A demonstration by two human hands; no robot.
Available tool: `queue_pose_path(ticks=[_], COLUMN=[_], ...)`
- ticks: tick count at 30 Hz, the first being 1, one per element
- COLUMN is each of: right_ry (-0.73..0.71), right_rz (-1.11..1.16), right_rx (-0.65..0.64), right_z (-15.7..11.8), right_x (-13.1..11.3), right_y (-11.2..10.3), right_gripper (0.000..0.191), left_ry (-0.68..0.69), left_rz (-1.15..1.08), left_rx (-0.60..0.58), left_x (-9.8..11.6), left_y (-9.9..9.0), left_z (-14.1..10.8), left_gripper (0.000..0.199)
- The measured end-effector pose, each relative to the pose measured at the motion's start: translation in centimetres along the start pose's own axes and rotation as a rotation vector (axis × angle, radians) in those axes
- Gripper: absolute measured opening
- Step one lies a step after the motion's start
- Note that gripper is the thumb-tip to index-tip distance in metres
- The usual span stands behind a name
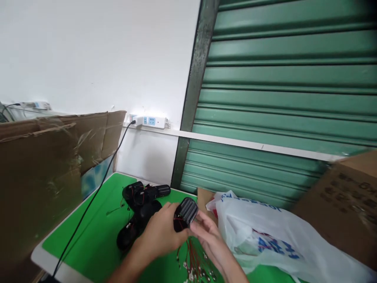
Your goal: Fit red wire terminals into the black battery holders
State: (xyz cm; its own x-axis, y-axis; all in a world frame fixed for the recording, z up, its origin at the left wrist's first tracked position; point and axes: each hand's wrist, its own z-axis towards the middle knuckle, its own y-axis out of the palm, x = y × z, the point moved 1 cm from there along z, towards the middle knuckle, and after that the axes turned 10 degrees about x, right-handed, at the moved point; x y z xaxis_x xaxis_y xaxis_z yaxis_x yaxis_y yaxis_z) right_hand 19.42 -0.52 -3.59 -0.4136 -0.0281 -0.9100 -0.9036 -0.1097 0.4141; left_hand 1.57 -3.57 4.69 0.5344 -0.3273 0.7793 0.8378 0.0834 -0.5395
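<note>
The left hand (161, 230) is wrapped around a black housing (190, 210), which sits between the two hands above the desk (94, 232), tilted so that its ribbed face shows. The right hand (210, 234) meets the housing at its lower right edge, thumb and fingers close together there; I cannot tell whether they pinch the housing itself or some small part against it. Thin red wire shows at the housing's open side (the rest of that side is too dark to read).

Just below the hands, a bundle of loose wires (193, 259), mostly red with small pale and metallic ends, lies on the desk's green surface. Beyond the left hand, partly hidden by it, is a heap of similar black housings (144, 208), several with thin wires showing. To the right of the right hand lies a crumpled white plastic bag (265, 228) with blue print.

Farther out, a cardboard box (338, 204) leans at the right, and brown cardboard (38, 177) stands along the left. A black cable (97, 192) runs up past the desk's left side to a power strip (154, 122) on the white wall (97, 51), beside a green shutter (282, 78).
</note>
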Motion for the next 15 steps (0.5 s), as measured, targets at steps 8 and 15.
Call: queue_pose_path(ticks=[8,15], right_ry=[0.079,0.091], right_rz=[0.098,0.008], right_rx=[-0.239,-0.264], right_z=[-0.5,-0.3], right_x=[-1.3,-0.8], right_y=[0.6,0.7], right_gripper=[0.038,0.043], left_ry=[-0.227,-0.391], left_rz=[0.223,0.611], left_rx=[0.367,0.500], left_x=[-2.2,-9.2], left_y=[-10.0,-13.6], left_z=[-6.9,-6.1], left_gripper=[0.054,0.066])
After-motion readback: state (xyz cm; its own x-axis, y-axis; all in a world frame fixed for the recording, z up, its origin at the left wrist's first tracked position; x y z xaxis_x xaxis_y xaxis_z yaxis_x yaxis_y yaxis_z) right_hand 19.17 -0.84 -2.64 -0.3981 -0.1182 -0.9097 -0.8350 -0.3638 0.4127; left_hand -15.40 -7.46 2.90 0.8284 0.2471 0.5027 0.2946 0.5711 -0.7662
